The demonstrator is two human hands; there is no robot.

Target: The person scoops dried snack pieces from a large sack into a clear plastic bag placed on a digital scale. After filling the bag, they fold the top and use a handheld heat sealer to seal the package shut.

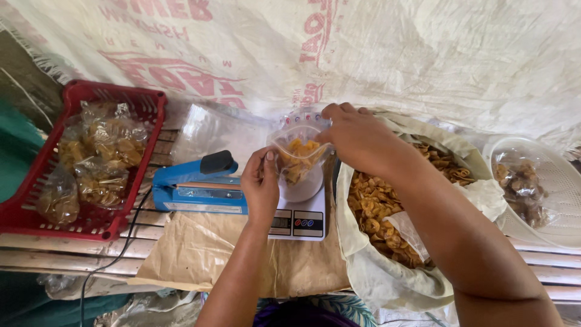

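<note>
At lower centre, the left hand pinches one edge of a clear small bag of golden snacks, and the right hand closes its fingers on the other edge, keeping the mouth open above the white scale. Right: an open sack of snacks. Left: a blue heat sealer, then a red basket of filled packets. Behind hangs white sheeting with red lettering.

Single head-worn view, looking steeply down, close over slatted bench
</note>
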